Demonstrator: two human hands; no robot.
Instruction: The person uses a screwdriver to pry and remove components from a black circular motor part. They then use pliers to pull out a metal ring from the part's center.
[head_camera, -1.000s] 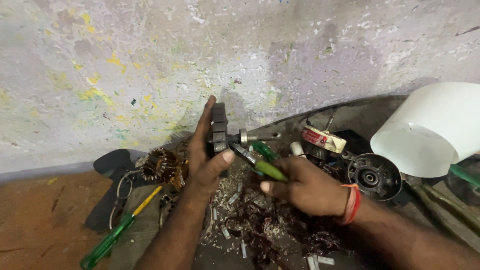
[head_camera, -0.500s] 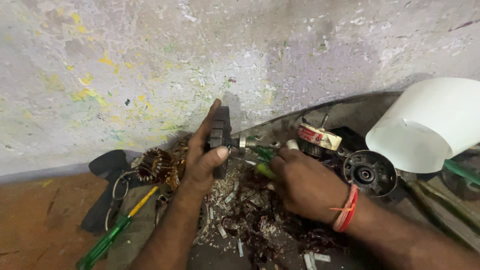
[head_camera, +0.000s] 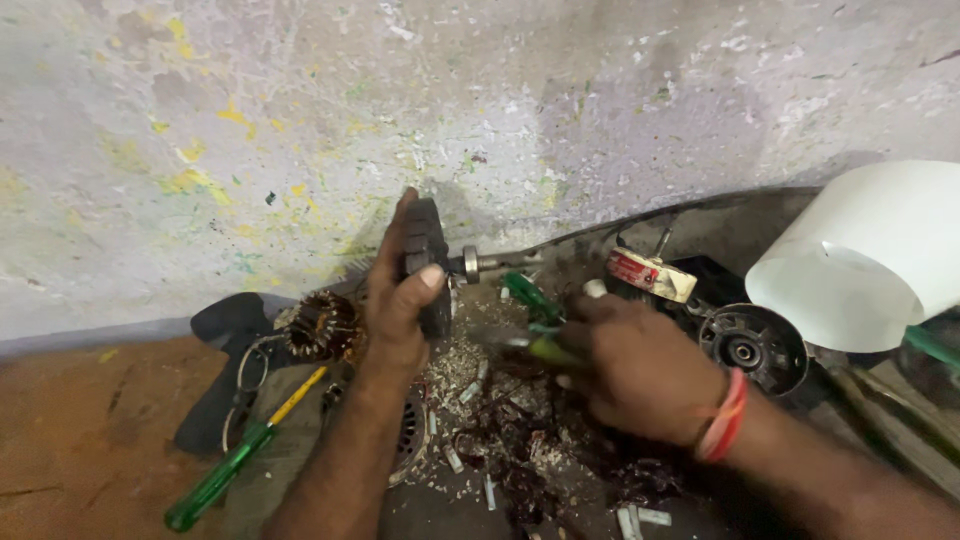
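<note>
Upright, left hand (head_camera: 400, 300) around rotor (head_camera: 425, 262); right hand (head_camera: 640, 365) gripping screwdriver (head_camera: 535, 315).

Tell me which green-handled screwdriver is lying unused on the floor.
The long screwdriver with a green handle and yellow shaft, at lower left beside the copper coil. No hand touches it. The other green tool is gripped in the right hand.
</note>
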